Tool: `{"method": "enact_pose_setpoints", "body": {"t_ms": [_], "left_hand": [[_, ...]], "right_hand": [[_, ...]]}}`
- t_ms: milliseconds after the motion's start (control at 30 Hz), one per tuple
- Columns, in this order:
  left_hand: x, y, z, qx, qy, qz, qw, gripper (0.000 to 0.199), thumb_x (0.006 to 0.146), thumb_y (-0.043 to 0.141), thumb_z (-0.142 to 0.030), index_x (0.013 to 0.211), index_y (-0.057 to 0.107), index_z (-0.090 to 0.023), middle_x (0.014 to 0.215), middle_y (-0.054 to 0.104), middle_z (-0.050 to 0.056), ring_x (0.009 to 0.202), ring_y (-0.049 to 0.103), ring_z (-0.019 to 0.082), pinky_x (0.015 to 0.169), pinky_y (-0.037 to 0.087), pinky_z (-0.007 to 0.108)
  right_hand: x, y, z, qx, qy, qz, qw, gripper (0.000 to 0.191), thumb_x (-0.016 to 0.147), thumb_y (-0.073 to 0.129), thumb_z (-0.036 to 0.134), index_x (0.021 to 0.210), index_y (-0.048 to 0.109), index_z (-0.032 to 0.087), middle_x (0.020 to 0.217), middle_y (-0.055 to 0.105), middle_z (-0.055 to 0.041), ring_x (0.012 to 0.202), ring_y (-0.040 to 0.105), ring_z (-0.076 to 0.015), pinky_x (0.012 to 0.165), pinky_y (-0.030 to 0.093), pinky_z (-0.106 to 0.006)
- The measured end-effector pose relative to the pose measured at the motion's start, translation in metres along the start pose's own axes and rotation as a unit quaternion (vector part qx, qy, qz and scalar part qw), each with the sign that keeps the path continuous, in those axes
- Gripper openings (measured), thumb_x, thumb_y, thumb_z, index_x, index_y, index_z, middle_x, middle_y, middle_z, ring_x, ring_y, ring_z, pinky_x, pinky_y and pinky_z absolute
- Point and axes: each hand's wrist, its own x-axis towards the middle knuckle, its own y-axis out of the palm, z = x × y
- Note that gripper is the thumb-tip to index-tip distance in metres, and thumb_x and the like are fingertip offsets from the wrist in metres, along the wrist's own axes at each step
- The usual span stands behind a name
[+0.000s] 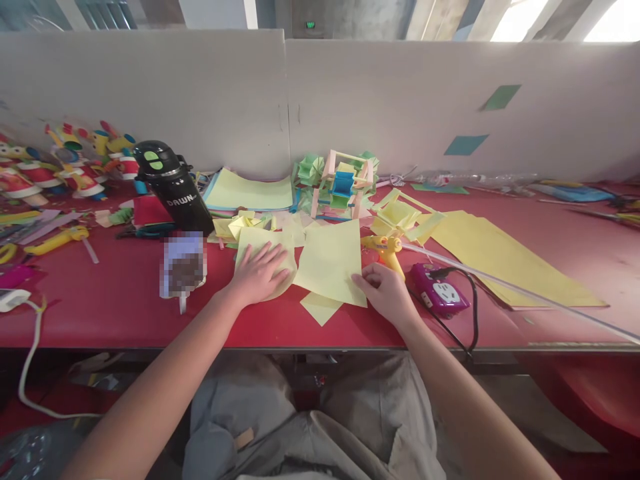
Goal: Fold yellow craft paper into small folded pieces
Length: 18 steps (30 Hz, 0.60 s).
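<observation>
My left hand (pixel 261 272) lies flat with fingers spread on a pale yellow paper sheet (pixel 249 241), pressing it to the red table. Between thumb and fingers, my right hand (pixel 384 288) pinches the lower right edge of a second yellow paper sheet (pixel 330 260), which is raised a little at that side. Under that sheet a smaller yellow paper piece (pixel 321 309) pokes out toward me. A yellow glue gun (pixel 387 248) lies just beyond my right hand, a clear glue stick (pixel 500 279) reaching from it to the right. Folded yellow paper shapes (pixel 246 225) sit behind my left hand.
A purple power socket (pixel 441 293) with a black cord stands right of my right hand. Large yellow sheets (pixel 505 260) lie farther right. A black bottle (pixel 175 193) stands at left. Behind are a paper wheel model (pixel 343 187) and a paper stack (pixel 250 190) against the partition (pixel 400 100).
</observation>
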Motion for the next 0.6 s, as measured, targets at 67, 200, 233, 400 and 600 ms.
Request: {"method": "enact_pose_setpoints", "body": {"t_ms": [67,200,233,400,600], "left_hand": [[0.001,-0.001,0.0,0.003,-0.007,0.009,1.0,0.061,0.099,0.021,-0.056,0.153,0.032,-0.031,0.163,0.022,-0.002,0.152,0.014,0.028,0.121,0.006,0.06],[0.003,-0.001,0.002,0.008,-0.005,-0.015,1.0,0.061,0.099,0.026,-0.054,0.15,0.04,-0.025,0.163,0.025,0.003,0.152,0.017,0.029,0.122,0.009,0.059],[0.003,-0.001,0.003,0.008,0.0,-0.031,0.999,0.059,0.098,0.028,-0.053,0.148,0.044,-0.024,0.162,0.027,0.004,0.151,0.019,0.029,0.122,0.011,0.059],[0.002,-0.001,0.004,-0.005,0.014,-0.061,0.998,0.056,0.097,0.031,-0.054,0.141,0.053,-0.026,0.157,0.039,0.006,0.147,0.03,0.03,0.121,0.016,0.057],[0.002,0.001,0.006,-0.017,0.005,-0.035,0.999,0.064,0.096,0.03,-0.061,0.148,0.042,-0.027,0.161,0.03,0.005,0.15,0.021,0.032,0.12,0.008,0.062]], "right_hand": [[0.0,0.0,-0.001,0.003,-0.005,-0.006,1.0,0.035,0.081,0.065,0.052,0.072,0.049,0.022,0.058,0.056,-0.0002,0.052,0.048,-0.0148,0.051,0.035,-0.03],[-0.001,-0.001,0.003,0.008,-0.004,-0.023,1.0,0.037,0.083,0.063,0.056,0.074,0.051,0.022,0.058,0.055,0.0006,0.052,0.047,-0.0142,0.05,0.034,-0.029],[-0.002,-0.001,0.004,0.005,-0.006,-0.027,1.0,0.038,0.082,0.064,0.057,0.074,0.051,0.022,0.058,0.054,0.0006,0.052,0.048,-0.0147,0.05,0.034,-0.029],[-0.002,-0.002,0.005,0.006,-0.006,0.018,1.0,0.035,0.08,0.065,0.054,0.091,0.052,0.023,0.062,0.06,-0.0014,0.055,0.054,-0.0199,0.052,0.041,-0.034],[0.001,0.0,-0.007,0.002,-0.029,-0.001,1.0,0.03,0.084,0.06,0.052,0.094,0.052,0.025,0.06,0.054,0.0002,0.052,0.05,-0.0195,0.051,0.04,-0.035]]}}
